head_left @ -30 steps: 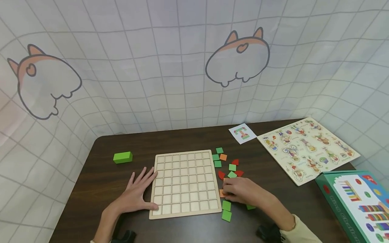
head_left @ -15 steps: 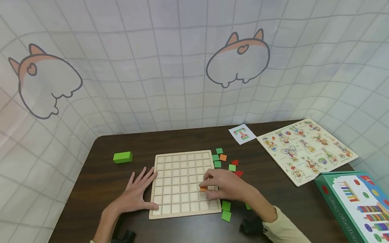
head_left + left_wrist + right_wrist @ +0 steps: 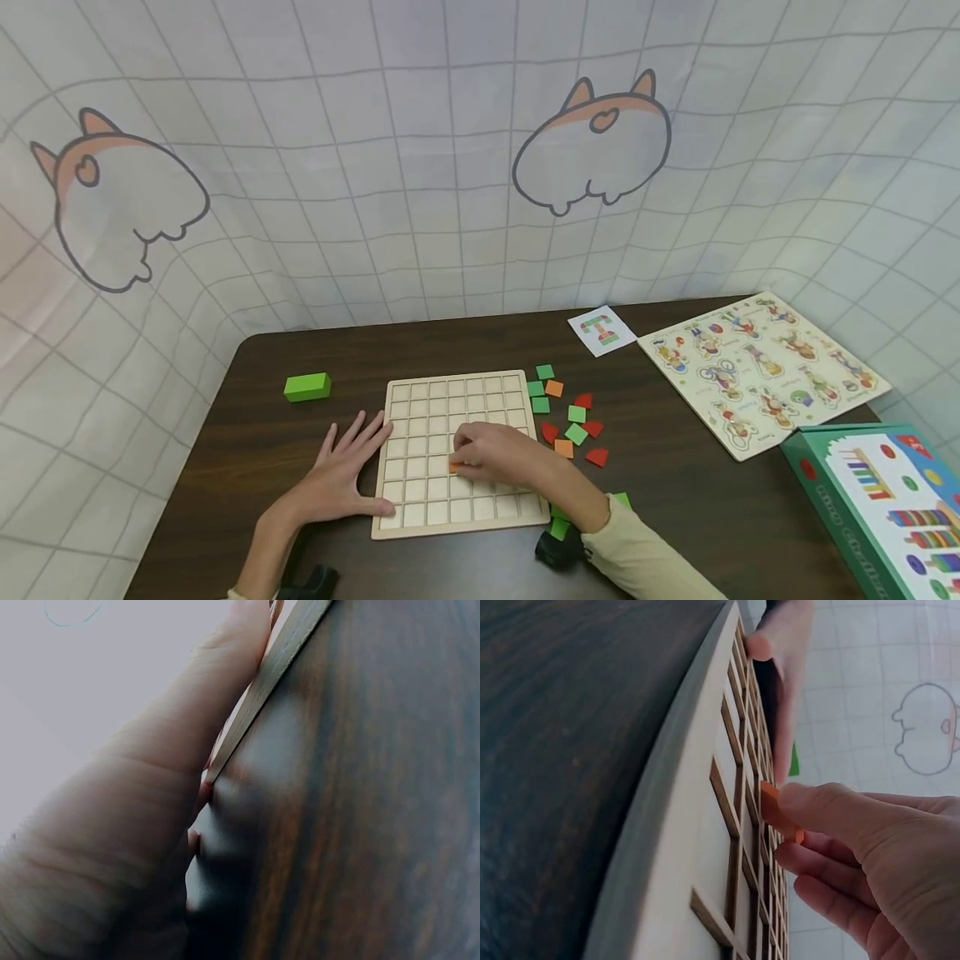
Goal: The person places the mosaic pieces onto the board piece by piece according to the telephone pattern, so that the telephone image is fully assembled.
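A wooden grid board (image 3: 420, 531) lies flat on the dark table. My right hand (image 3: 491, 454) is over its middle and pinches an orange square tile (image 3: 778, 810) between thumb and fingers. In the right wrist view one edge of that tile meets the grid, tilted to the board. My left hand (image 3: 341, 471) rests at the board's left edge with fingers spread, the thumb lying on the near left corner. The left wrist view shows the thumb side of this hand (image 3: 150, 772) against the board's side (image 3: 262, 686).
Right of the board lie loose tiles: green squares (image 3: 576, 433), orange squares (image 3: 563, 448) and red quarter-rounds (image 3: 597, 457). A green block (image 3: 307, 387) stands at left. Behind are a pattern card (image 3: 602, 330) and a picture puzzle board (image 3: 757, 367); a teal box (image 3: 847, 508) stands at right.
My right hand has picked an orange tile from the pile and carried it left onto the middle of the grid board. The left hand has stayed at the board's edge.
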Tool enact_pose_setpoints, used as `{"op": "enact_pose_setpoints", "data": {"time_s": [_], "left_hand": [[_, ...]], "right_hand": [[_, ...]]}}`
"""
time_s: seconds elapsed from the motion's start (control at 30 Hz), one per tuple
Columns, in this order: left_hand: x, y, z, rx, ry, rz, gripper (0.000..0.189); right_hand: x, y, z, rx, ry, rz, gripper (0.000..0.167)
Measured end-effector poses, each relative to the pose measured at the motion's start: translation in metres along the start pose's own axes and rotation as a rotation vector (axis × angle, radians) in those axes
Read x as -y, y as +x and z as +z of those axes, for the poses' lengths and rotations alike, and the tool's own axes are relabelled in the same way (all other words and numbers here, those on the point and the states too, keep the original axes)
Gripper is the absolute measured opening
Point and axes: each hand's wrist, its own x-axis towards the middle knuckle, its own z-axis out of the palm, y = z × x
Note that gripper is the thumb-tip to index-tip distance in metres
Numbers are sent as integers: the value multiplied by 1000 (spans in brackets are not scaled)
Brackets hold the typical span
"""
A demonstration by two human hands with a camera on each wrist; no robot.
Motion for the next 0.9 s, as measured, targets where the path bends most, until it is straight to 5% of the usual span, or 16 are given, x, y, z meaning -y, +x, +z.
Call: {"op": "enact_pose_setpoints", "data": {"time_s": [0.37,0.53,0.67,0.8,0.9], "left_hand": [[-2,-1,0,3,8,-8,113],[-2,-2,2,3,1,-6,112],[-2,-2,3,6,-2,-4,112],[-2,-2,3,1,-11,-3,111],[-2,-1,1,4,-13,0,111]], "right_hand": [[2,-2,2,28,-63,7,13],[1,-10,-2,81,-85,62,29],[-12,-35,-21,20,-2,104,44],[-34,-76,-39,-119,20,160,51],[-51,-110,-42,-150,16,233,52]]}}
